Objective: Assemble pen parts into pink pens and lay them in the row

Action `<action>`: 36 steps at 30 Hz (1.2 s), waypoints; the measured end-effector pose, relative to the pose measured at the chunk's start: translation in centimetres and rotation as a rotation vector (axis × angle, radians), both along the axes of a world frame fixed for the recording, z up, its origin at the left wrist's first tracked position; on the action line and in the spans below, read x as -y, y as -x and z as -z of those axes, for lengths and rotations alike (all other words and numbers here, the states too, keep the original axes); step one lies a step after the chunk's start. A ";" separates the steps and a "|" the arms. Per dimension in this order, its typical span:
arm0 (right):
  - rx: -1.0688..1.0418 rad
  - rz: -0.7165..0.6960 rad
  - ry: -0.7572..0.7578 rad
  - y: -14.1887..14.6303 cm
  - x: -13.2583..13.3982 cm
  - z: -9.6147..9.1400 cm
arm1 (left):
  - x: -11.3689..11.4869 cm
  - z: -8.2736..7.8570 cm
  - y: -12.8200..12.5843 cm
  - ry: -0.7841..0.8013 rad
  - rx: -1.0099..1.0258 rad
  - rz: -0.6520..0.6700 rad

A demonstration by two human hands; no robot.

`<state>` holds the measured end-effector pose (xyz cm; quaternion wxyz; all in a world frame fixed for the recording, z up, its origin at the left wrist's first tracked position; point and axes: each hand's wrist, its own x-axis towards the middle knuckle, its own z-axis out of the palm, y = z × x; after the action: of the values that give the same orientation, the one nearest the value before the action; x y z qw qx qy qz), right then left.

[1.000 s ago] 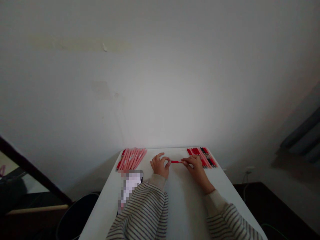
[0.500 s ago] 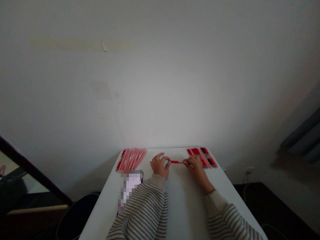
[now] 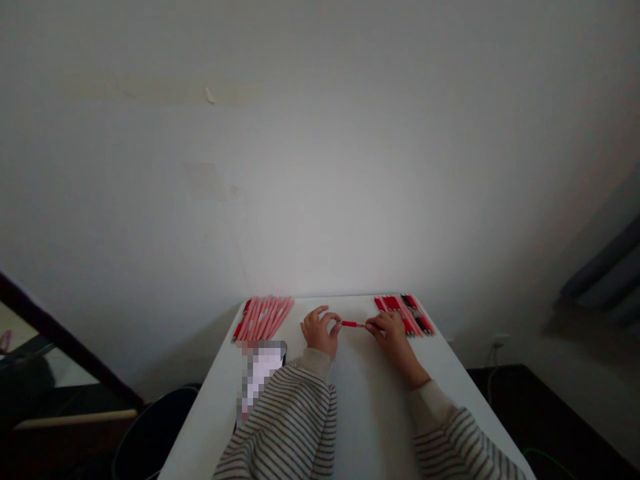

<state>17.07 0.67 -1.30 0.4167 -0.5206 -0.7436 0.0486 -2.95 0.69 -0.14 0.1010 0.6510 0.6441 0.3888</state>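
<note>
Between my two hands a slim pen (image 3: 349, 324) with a red section lies level, just above or on the white table; I cannot tell which. My left hand (image 3: 321, 331) pinches its left end between thumb and forefinger, the other fingers raised and spread. At the thinner right end, the fingertips of my right hand (image 3: 389, 333) are pressed together on it. Behind my right hand lies a group of red, pink and black pens (image 3: 407, 308), partly covered by that hand. A pile of pink pens (image 3: 265, 317) is off to the left.
The white table (image 3: 373, 413) stands against a pale wall (image 3: 320, 167). A phone (image 3: 263, 373) with a blurred-out screen lies left, partly under my left sleeve. A dark round bin (image 3: 155, 433) is on the floor at left; a cable (image 3: 492, 373) hangs at right.
Both hands stay almost in place. The right end of the pen has dipped very slightly along with my right fingertips.
</note>
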 end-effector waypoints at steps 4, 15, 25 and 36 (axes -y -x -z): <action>-0.034 -0.006 0.018 0.0 0.1 0.0 | -0.1 0.1 0.0 -0.004 -0.002 -0.002; 0.000 0.012 0.024 0.0 0.1 -0.3 | -0.1 0.0 0.0 -0.018 -0.010 0.005; -0.051 0.017 0.061 0.0 0.0 0.2 | -0.7 0.8 0.3 -0.016 0.004 0.015; -0.018 0.002 0.028 -0.3 -0.4 0.4 | -0.9 1.5 0.3 -0.077 0.013 0.034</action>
<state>17.36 1.04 -1.70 0.4161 -0.5268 -0.7385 0.0632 -3.25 1.63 -1.60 0.0868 0.6629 0.6168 0.4154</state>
